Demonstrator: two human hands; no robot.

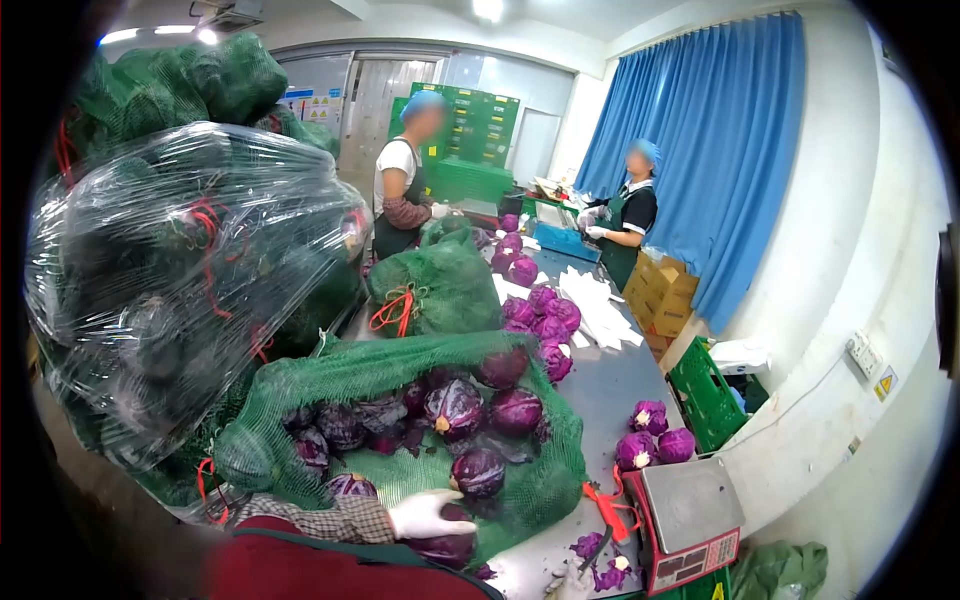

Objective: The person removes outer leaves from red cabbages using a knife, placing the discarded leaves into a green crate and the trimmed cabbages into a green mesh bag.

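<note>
My left hand [428, 516], in a white glove, is closed over a red cabbage [445, 548] at the near edge of an open green mesh sack [400, 475]. Just beyond its fingers lies another red cabbage [478, 472]; several more, with dark outer leaves, fill the sack. Low in the view, my right hand [570, 580], in a greyish glove, is partly cut off beside loose purple leaves [610, 575]. A dark, narrow, knife-like tool [600, 550] sticks up from it; its grip is hidden.
A red scale [690, 520] stands at the right, with trimmed cabbages [640, 450] behind it. More cabbages [540, 315] and white sheets [598, 308] lie along the metal table [610, 385]. Film-wrapped sacks [190, 270] tower at left. Two co-workers [400, 185] [630, 210] stand farther back.
</note>
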